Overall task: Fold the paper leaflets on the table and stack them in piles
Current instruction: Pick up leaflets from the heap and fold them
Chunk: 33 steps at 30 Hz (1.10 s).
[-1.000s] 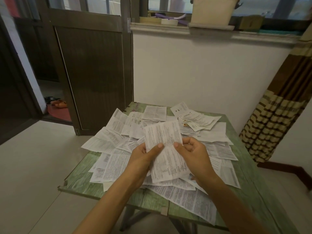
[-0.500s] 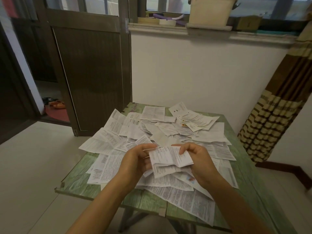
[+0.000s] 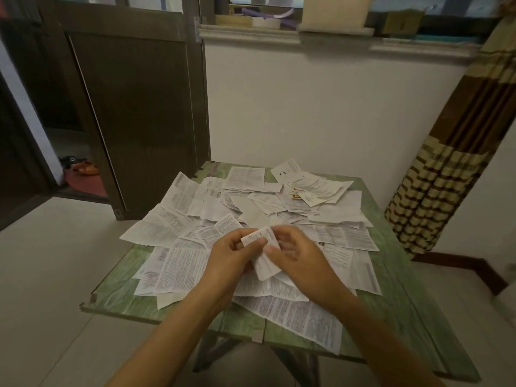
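Both hands hold one folded leaflet (image 3: pixel 264 262) in the air just above the near middle of the table (image 3: pixel 117 291), over the heap of loose leaflets (image 3: pixel 282 208) that covers most of the top. The left hand (image 3: pixel 233 255) grips its upper left part, thumb pressed on the printed face and the other fingers curled behind. The right hand (image 3: pixel 298 259), somewhat blurred, pinches the right edge with the thumb on top. The leaflet runs between the two thumbs, its upper end level with the fingertips and its lower end poking out free below the grip. The step in hand looks like another fold, or the pressing of a crease. To do it well, the edges should meet flush before any pressure goes on; one hand pins the matched corners while the other thumb slides along the fold from the middle outward. The paper seems thin, so light, even pressure ought to suffice. No finished pile shows, so a bare strip of table would serve for one
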Each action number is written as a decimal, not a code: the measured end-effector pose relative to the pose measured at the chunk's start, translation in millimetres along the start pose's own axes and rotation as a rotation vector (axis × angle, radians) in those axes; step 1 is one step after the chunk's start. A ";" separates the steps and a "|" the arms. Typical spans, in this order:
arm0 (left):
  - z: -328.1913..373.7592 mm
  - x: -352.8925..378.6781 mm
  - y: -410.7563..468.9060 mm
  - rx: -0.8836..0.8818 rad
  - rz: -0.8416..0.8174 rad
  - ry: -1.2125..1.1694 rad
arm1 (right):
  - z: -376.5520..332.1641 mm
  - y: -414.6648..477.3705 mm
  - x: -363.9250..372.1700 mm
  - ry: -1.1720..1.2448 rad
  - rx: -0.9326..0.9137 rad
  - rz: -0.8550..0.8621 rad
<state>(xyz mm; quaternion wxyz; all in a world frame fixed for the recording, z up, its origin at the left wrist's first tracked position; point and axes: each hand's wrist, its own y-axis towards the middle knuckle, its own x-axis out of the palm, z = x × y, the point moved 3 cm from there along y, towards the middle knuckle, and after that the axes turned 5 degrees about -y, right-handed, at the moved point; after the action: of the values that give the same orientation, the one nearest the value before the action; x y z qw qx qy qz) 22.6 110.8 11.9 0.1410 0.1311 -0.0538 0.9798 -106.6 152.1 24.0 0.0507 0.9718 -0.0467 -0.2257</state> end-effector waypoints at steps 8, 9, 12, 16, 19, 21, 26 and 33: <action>4.4 5.9 4.7 0.221 0.021 0.418 | 13.2 -2.3 -16.2 0.089 0.059 -0.041; 2.5 10.0 5.0 0.180 -0.070 0.406 | 15.3 -2.8 -17.0 0.075 0.058 -0.050; -3.4 19.6 4.3 0.232 -0.118 0.420 | 22.2 -4.0 -18.0 0.124 0.088 -0.002; -16.4 32.3 6.7 0.303 0.002 0.449 | 34.6 -8.8 -28.5 0.053 0.077 0.109; -26.3 46.9 7.4 0.266 -0.013 0.415 | 46.3 -16.2 -45.3 -0.303 -0.086 0.285; -31.1 55.2 6.5 0.213 -0.054 0.400 | 58.9 -21.2 -57.1 -0.344 -0.131 0.312; -24.3 51.7 16.3 0.229 0.093 0.420 | 111.1 -37.3 -133.5 -0.287 0.146 0.637; -32.5 55.6 10.1 0.187 -0.007 0.434 | 156.1 -36.2 -162.9 -0.894 0.511 0.584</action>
<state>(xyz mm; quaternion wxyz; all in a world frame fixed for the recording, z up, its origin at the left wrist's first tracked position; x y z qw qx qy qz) -39.6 120.3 -4.9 0.1399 -0.0701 0.0695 0.9852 -318.9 194.4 -49.0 -0.1495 0.7107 -0.3820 -0.5715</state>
